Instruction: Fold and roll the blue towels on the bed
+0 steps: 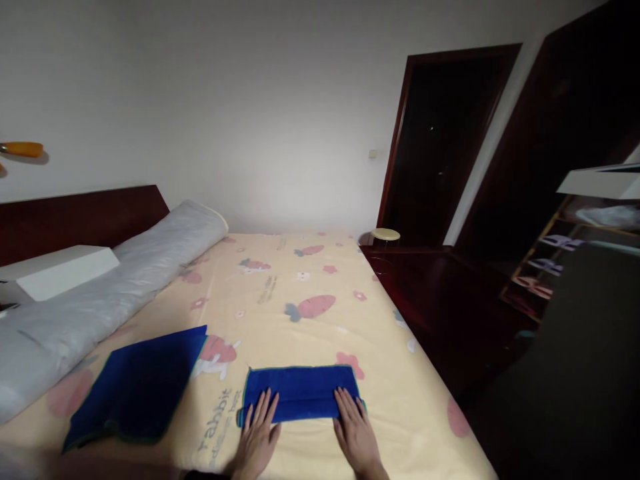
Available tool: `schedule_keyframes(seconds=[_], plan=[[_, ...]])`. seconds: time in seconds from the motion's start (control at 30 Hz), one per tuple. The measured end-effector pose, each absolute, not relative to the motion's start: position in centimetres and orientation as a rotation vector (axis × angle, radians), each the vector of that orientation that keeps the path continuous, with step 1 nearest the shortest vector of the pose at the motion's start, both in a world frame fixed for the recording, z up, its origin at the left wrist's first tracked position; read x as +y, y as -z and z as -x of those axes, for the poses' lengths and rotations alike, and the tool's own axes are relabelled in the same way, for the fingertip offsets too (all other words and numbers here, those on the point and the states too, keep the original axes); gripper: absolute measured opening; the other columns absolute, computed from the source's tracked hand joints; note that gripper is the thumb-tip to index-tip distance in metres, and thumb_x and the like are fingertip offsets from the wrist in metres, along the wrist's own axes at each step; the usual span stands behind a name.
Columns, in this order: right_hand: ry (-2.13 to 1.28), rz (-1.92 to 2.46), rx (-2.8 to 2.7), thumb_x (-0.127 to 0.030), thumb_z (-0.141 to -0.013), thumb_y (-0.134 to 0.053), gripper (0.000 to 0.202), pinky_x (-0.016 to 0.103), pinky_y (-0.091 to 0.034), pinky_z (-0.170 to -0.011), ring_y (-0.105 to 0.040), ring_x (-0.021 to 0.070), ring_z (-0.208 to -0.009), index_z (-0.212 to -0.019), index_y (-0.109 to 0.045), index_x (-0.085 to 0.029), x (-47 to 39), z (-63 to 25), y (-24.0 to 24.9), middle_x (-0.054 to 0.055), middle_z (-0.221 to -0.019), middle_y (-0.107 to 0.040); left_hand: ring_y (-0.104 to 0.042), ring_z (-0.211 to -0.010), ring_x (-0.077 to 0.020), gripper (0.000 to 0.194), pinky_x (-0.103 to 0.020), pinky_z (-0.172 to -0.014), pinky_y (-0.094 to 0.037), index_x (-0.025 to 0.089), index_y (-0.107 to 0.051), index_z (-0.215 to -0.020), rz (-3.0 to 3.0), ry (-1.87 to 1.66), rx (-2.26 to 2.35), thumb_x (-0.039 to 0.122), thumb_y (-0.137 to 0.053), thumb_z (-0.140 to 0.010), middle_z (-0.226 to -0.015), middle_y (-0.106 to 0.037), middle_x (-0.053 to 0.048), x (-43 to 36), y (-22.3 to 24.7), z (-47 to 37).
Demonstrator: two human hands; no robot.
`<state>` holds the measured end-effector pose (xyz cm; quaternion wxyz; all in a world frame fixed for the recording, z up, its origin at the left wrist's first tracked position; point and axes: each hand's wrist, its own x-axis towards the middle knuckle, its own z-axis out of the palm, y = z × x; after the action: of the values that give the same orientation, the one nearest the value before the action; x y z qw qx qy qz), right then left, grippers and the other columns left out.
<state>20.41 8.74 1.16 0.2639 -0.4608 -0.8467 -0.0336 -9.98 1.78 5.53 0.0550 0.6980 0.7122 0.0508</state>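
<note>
A blue towel (300, 385) with a green edge lies partly folded or rolled on the bed, its near side forming a thicker band. My left hand (259, 430) rests on the left end of that band, fingers stretched out flat. On the right end lies my right hand (356, 430), palm down with the fingers extended. Neither hand wraps around the cloth. Farther left, a second blue towel (143, 380) with the same edging is spread on the sheet, slightly crooked.
The bed (280, 273) has a yellow sheet with carrot prints. A grey bolster-like roll (150, 260) and a white box (65, 270) lie along the headboard (75, 217). Beyond the bed's right edge are a round stool (385, 234) and a shoe rack (537, 267).
</note>
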Motion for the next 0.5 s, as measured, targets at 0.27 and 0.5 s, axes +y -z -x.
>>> schedule_keyframes(seconds=[0.27,0.5], plan=[[-0.048,1.332,-2.297,-0.043,-0.098,-0.038,0.058,0.043,-0.031,-0.113,-0.039,0.0236,-0.138,-0.152,-0.026,-0.024,9.2,-22.8,-1.3,0.006,-0.151,-0.041,-0.017,-0.148,-0.0166,0.064,-0.043,-0.121,-0.018,0.031,-0.023,-0.15,-1.945,-0.16,2.214,0.025,-0.036,-0.088,-0.161,-0.02,0.001,1.5,-7.5,11.1],[-0.117,1.358,-2.228,-0.036,-0.093,-0.04,0.052,0.052,-0.03,-0.111,-0.039,0.0293,-0.138,-0.143,-0.046,-0.022,8.2,-19.3,-2.8,0.011,-0.15,-0.043,-0.022,-0.147,-0.0183,0.07,-0.045,-0.121,-0.022,0.024,-0.032,-0.149,-2.053,-0.242,2.174,0.015,-0.038,-0.08,-0.159,-0.026,-0.001,1.8,-6.9,8.7]])
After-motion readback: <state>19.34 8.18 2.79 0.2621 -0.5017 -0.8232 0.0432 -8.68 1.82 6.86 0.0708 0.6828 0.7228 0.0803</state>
